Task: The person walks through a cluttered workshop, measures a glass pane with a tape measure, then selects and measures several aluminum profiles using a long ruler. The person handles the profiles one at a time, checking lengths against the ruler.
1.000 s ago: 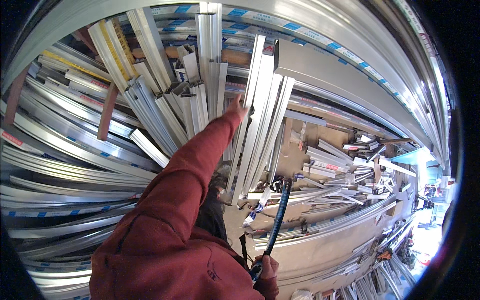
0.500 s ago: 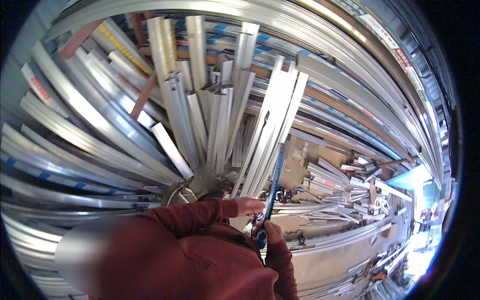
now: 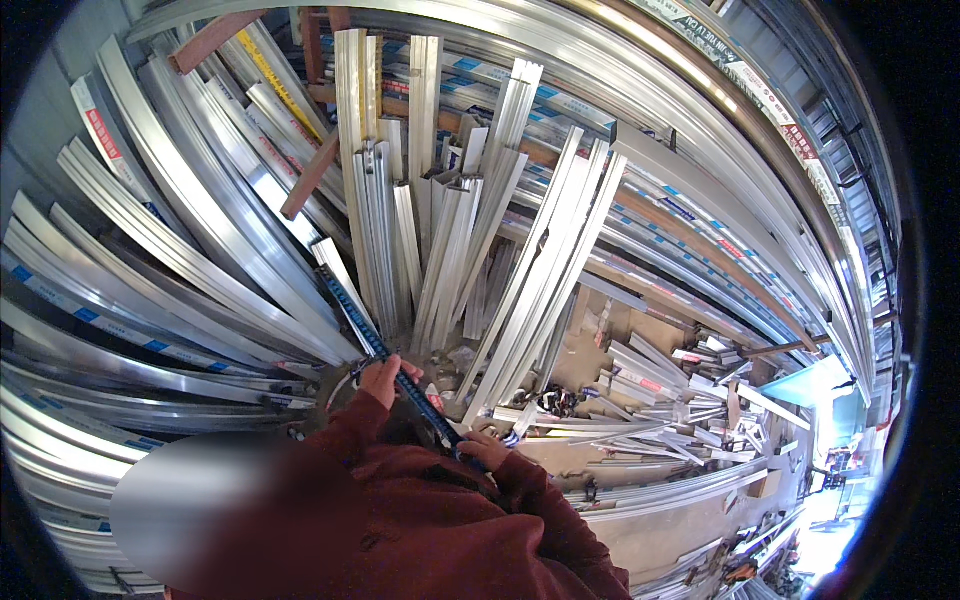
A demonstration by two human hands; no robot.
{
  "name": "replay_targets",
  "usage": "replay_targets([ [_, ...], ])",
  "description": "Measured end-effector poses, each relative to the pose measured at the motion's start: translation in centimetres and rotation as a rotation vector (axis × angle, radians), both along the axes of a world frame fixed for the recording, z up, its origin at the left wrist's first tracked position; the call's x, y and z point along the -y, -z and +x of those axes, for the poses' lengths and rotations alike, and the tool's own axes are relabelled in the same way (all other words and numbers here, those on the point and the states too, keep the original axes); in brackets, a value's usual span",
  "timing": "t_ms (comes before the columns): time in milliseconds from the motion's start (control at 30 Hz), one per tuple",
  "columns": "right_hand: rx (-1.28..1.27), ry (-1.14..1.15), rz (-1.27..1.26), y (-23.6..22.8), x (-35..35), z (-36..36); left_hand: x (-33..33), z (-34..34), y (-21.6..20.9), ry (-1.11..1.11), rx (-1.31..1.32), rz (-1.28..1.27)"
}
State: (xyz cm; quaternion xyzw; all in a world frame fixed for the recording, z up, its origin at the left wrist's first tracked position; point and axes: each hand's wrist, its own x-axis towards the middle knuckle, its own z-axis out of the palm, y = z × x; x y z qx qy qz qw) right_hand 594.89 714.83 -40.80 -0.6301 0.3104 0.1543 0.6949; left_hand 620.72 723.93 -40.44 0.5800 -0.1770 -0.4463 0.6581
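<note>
A blue tape measure [image 3: 428, 408] slants across in front of my body, its marked blade drawn out toward the upper left. My left hand [image 3: 380, 380] is closed round the blade partway along. At the blade's lower end my right hand [image 3: 485, 452] is closed too, and its fingers mostly hide the case. The blade's far end lies against the top of a short pale metal bar [image 3: 334, 262]. Upright aluminium profiles [image 3: 440, 265] stand just beyond my hands, with a bright bundle of tall profiles [image 3: 550, 260] to the right.
Long profiles [image 3: 200, 220] fan out on racks at the left, past a reddish-brown support [image 3: 312, 178]. More stock [image 3: 700, 110] lies on the rack across the back. Short offcuts [image 3: 690, 400] litter the floor at right, near a bright opening [image 3: 830, 480].
The tape measure has swung from the bright bundle on the right to the short bar on the left. My left hand has moved left and now grips the blade; my right hand has shifted left.
</note>
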Motion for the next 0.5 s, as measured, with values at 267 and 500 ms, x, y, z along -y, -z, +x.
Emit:
replay_targets([
  [267,-0.006,0.015,0.107,-0.4,-0.8,3.1,-1.4,3.1,-0.5,-0.147,-0.104,-0.031],
  [500,0.101,-0.817,-0.682,9.2,1.6,-1.8,-4.5,13.4,0.1,-0.444,-0.226,-0.143],
])
